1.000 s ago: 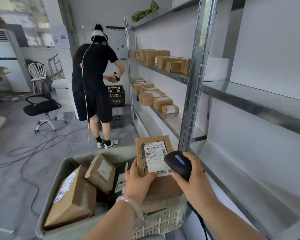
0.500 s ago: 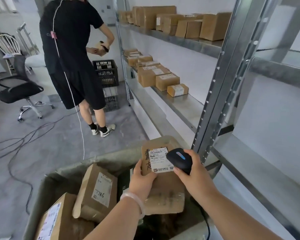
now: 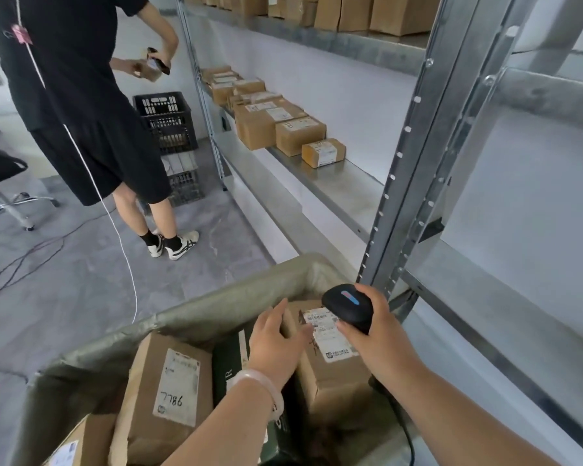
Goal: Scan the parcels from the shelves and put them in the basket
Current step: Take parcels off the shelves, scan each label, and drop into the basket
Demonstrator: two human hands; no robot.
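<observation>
A brown cardboard parcel (image 3: 330, 371) with a white label lies at the right side of the basket (image 3: 216, 311), a bin lined with grey-green fabric. My left hand (image 3: 276, 338) rests on the parcel's left upper edge, fingers curled over it. My right hand (image 3: 374, 327) grips a black handheld scanner (image 3: 347, 306) just above the parcel's label. More brown parcels (image 3: 297, 134) stand in a row on the middle metal shelf (image 3: 334, 183) ahead.
Another parcel marked 7786 (image 3: 172, 385) leans in the basket beside a dark box (image 3: 231, 358). A person in black (image 3: 78, 95) stands ahead scanning a small box, with black crates (image 3: 165, 122) behind. A shelf upright (image 3: 418, 146) rises close on the right. Cables cross the floor.
The parcel has gone down from upright in front of me into the basket. My left hand moved from under it to its top edge. The scanner followed it down.
</observation>
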